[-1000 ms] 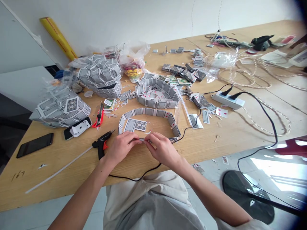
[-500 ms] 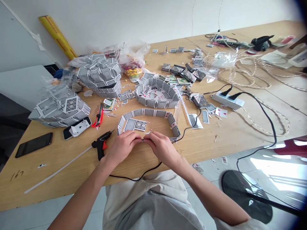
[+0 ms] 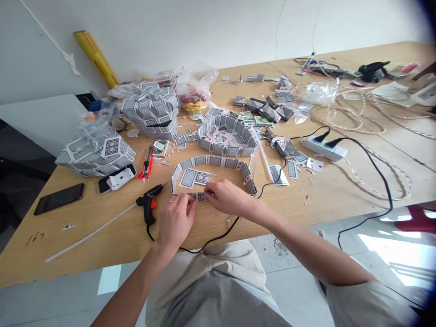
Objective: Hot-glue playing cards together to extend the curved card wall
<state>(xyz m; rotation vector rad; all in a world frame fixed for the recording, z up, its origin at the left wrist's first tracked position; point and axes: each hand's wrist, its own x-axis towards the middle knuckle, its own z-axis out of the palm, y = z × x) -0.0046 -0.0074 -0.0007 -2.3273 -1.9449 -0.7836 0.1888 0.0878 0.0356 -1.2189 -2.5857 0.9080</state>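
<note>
A low ring of folded playing cards (image 3: 213,161) stands on the table in front of me, with loose playing cards (image 3: 188,178) lying inside it. My left hand (image 3: 177,218) grips the near wall of this ring at its left part, fingertips over the top edge. Close beside it, my right hand (image 3: 225,196) pinches the same wall nearer the middle. A short stretch of patterned card shows between the two hands. The black hot glue gun (image 3: 148,202) lies left of my left hand, its nozzle pointing toward the ring.
Behind the ring stands a heart-like card tray (image 3: 226,147). Finished-looking card boxes (image 3: 150,109) occupy the back left. A red utility knife (image 3: 146,163), a black phone (image 3: 59,199) and a glue stick (image 3: 90,232) lie leftward. The power strip (image 3: 324,147) and its cable are at right.
The hands, earlier meeting at the near wall, are now apart, with the left lower and to the left. Patterned card has come into sight between them. The whole view has shifted slightly.
</note>
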